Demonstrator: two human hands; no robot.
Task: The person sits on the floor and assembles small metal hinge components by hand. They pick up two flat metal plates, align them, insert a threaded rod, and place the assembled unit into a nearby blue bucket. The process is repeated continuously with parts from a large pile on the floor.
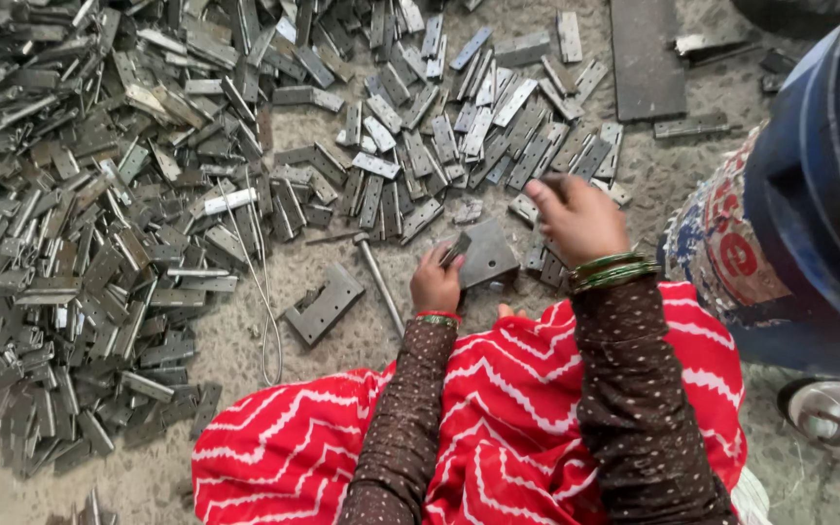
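— What were your hands doing then?
— My left hand pinched a hinge leaf against the square steel block on the floor; my right hand, fingers curled, hovered over the loose hinges. Next, I judged, came seating it squarely.

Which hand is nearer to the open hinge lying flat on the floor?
Left. The left hand is just right of the open hinge; the right hand is farther right, over the scattered pieces.

A small grey metal hinge leaf is tilting on edge against a square grey metal block, which is lying flat on the ground just below the scattered hinge pile.
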